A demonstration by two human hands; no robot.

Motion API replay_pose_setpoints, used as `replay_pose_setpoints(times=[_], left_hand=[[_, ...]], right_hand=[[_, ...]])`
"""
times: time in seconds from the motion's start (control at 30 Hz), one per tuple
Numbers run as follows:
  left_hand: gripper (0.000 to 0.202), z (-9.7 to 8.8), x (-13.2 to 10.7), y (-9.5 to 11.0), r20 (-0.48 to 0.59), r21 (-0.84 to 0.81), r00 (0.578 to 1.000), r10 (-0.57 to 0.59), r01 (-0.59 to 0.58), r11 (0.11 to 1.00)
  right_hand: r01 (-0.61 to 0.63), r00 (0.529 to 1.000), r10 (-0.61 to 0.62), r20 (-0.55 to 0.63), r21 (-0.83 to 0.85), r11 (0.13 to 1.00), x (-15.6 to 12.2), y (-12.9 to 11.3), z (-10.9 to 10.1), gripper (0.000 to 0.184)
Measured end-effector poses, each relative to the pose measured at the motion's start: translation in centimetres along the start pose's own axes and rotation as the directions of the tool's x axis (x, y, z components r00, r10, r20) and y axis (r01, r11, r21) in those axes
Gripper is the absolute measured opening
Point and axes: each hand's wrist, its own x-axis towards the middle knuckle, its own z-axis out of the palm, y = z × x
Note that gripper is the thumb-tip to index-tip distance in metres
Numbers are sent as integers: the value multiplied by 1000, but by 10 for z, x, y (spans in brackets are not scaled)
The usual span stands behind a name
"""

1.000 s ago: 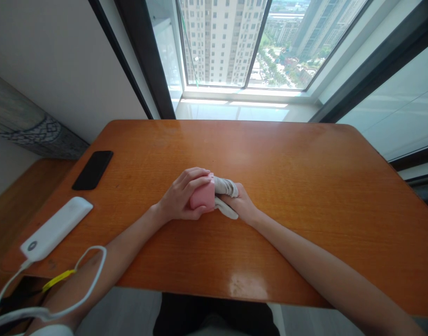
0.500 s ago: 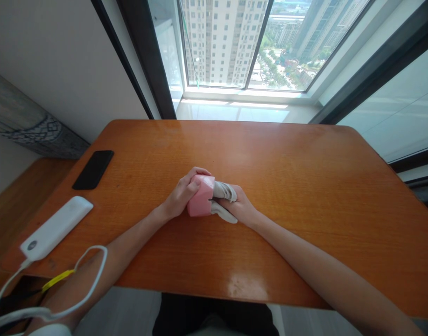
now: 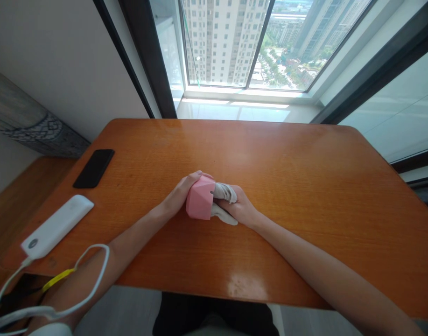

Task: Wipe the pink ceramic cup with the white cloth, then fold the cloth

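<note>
My left hand grips a pink faceted container-like object from its left and far side. Its fingers wrap over the top, and the fingertips are partly hidden behind the pink thing. A greyish-white cloth is bunched in my right hand, against the right end of the pink object. One fold of the cloth hangs below the fingers. Whether the cloth reaches inside the pink object cannot be made out. Both hands are above the middle of the wooden table, close together.
On the brown table, a black phone lies at the left. Nearer is a white power bank with a white cable looping over my left forearm. A window stands beyond the far edge.
The pink object has turned in my left hand and shows a different facet. My left hand has shifted its hold, with the thumb no longer across the front. My right hand stays almost in place.
</note>
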Motion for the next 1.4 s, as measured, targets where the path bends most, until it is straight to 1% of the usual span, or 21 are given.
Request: replay_pose_setpoints(times=[0.07, 0.13, 0.17, 0.2, 0.23, 0.27, 0.3, 0.33, 0.37, 0.4, 0.43, 0.47, 0.5, 0.57, 0.67, 0.77, 0.9, 1.07, 1.13, 1.27, 1.4], left_hand=[[71, 1, 2, -10, -59, -14, 997, 41, -42, 999], [73, -1, 5, -21, -108, 5, 976, 192, -192, 981], [72, -4, 6, -27, -112, 43, 945, 308, -305, 951], [72, -7, 8, -31, -95, 103, 895, 436, -427, 899], [73, -11, 9, -34, -54, 177, 823, 566, -550, 816], [73, -17, 10, -36, 14, 254, 731, 682, -663, 705], [74, -22, 11, -37, 105, 322, 626, 773, -757, 569], [76, -27, 12, -36, 211, 375, 510, 834, -830, 413], [77, -31, 12, -35, 321, 411, 393, 862, -878, 247], [77, -35, 12, -33, 423, 432, 292, 858, -897, 92], [77, -38, 12, -31, 506, 444, 219, 834, -896, -34], [77, -39, 12, -29, 564, 451, 179, 806, -884, -119], [78, -40, 12, -28, 596, 457, 161, 787, -874, -167], [80, -39, 12, -26, 617, 461, 163, 770, -868, -185], [87, -36, 13, -26, 604, 461, 173, 778, -872, -164], [94, -33, 13, -29, 559, 473, 203, 804, -874, -108], [101, -26, 13, -34, 477, 407, 284, 831, -910, 78], [104, -19, 13, -37, 413, 298, 405, 816, -906, 299], [103, -19, 14, -38, 399, 280, 448, 800, -890, 359], [99, -21, 15, -40, 351, 236, 515, 782, -857, 458], [91, -20, 12, -38, 305, 172, 606, 734, -794, 584]], right_hand=[[-5, 1000, 5, -7, 8, 1000, 1, 0, 1, 6], [-3, 1000, 3, -8, 23, 1000, 1, -1, 1, 9], [4, 1000, -4, -7, 32, 999, 1, -1, 2, 11], [13, 1000, -12, -4, 40, 999, 1, -1, 2, 12], [21, 1000, -21, 2, 45, 999, 1, -1, 1, 12], [28, 1000, -28, 7, 46, 999, 2, -2, 1, 13], [32, 999, -33, 12, 45, 998, 2, -2, 1, 13], [35, 999, -36, 16, 42, 999, 2, -2, 0, 13], [35, 999, -36, 18, 38, 999, 1, -2, 0, 13], [33, 999, -34, 21, 37, 999, 1, -2, 0, 13], [31, 999, -32, 23, 38, 999, 1, -1, 0, 13], [29, 999, -30, 24, 41, 999, 1, -1, 0, 14], [31, 999, -32, 24, 45, 999, 1, 0, 0, 14], [39, 999, -40, 18, 48, 998, 0, 1, 0, 13], [53, 999, -53, 10, 26, 998, 0, 1, 0, 13], [94, 996, -94, 6, -2, 996, 0, -1, 1, 15], [205, 978, -208, -17, -85, 975, -2, -4, 4, 20], [290, 950, -309, -38, -257, 922, -5, -1, 7, 14], [329, 935, -354, -33, -298, 896, -6, 1, 8, 15], [409, 902, -432, 19, -362, 838, -5, 6, 9, 20], [437, 887, -455, 75, -448, 780, -8, 12, 10, 15]])
